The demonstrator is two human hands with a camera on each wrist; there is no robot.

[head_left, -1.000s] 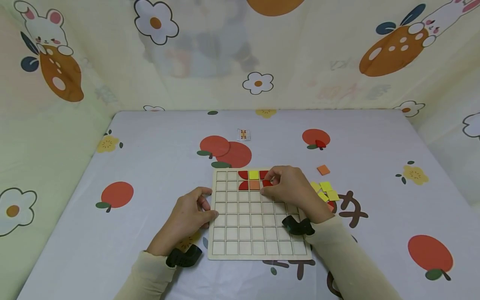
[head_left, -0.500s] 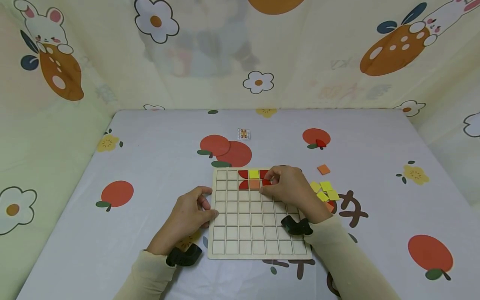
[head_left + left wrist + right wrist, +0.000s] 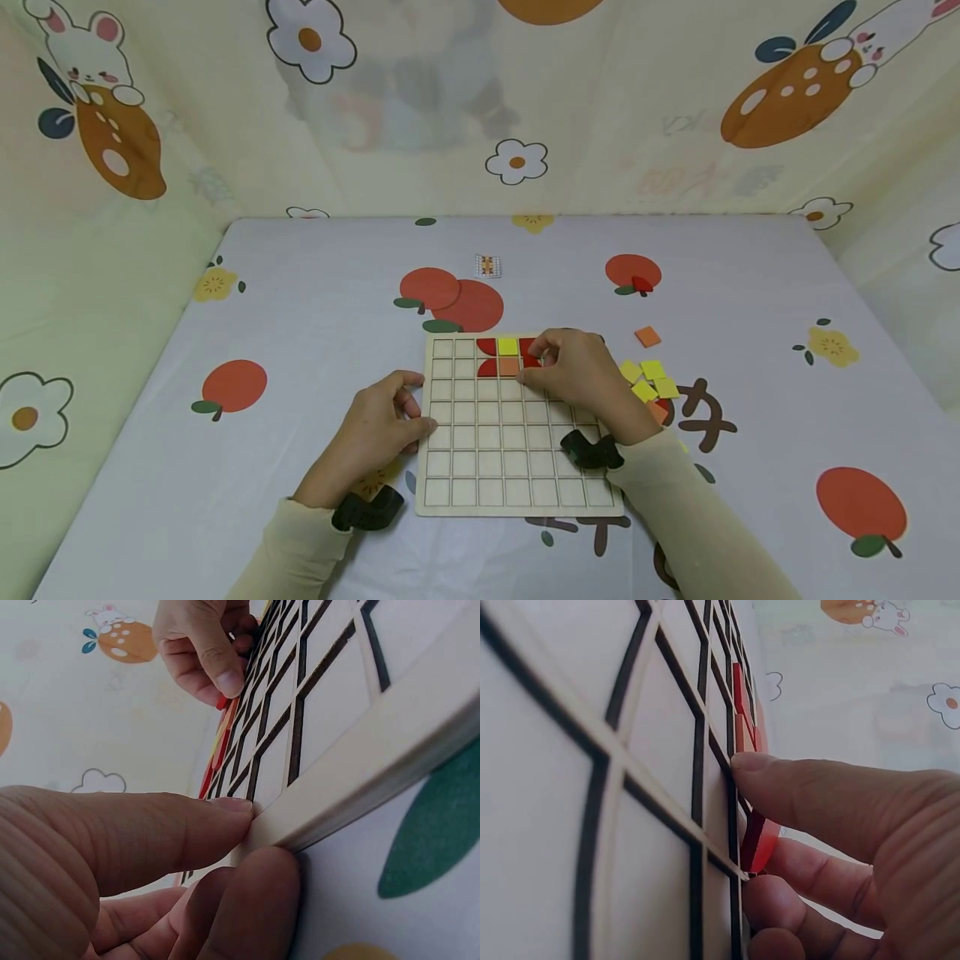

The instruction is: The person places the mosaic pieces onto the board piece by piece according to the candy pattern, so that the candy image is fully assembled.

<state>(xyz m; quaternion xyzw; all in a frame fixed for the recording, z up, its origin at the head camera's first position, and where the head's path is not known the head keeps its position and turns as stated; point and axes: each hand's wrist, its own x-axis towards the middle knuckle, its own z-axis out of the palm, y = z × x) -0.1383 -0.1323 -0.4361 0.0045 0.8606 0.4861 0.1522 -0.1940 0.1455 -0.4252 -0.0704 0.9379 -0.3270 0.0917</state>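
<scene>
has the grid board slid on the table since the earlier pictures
No, not noticeably: in the head view, the grid board keeps the same place against the overlapping red printed fruits beyond its far edge, so no direction to give.

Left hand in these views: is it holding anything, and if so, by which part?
The left hand grips the grid board by its left edge, with the thumb on the rim.
</scene>
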